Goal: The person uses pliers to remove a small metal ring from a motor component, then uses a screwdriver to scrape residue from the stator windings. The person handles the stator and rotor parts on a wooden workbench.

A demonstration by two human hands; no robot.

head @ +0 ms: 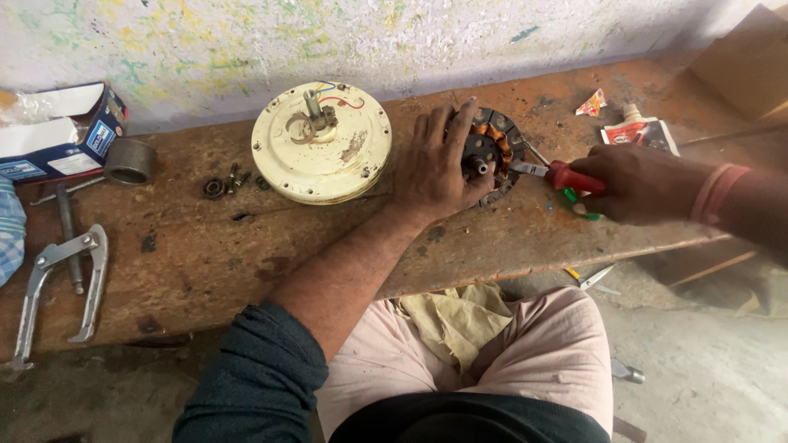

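Tabletop [246,254]: cream fan motor cover [322,153] sits mid-bench toward the back edge, not involved. Stator [491,152] with copper windings lies just right of it, near the back edge. Left hand [439,168] is clamped over the stator; press flat so it can't spin. Right hand [636,182] is closed on the red-handled pliers [554,174], tips at the stator hub; pull straight and keep clear of the windings.

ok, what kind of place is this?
Probably a small repair workshop for fan motors. The left hand steadies a copper-wound stator on a worn wooden bench, the right hand works a red-handled tool into it, and a puller lies nearby.
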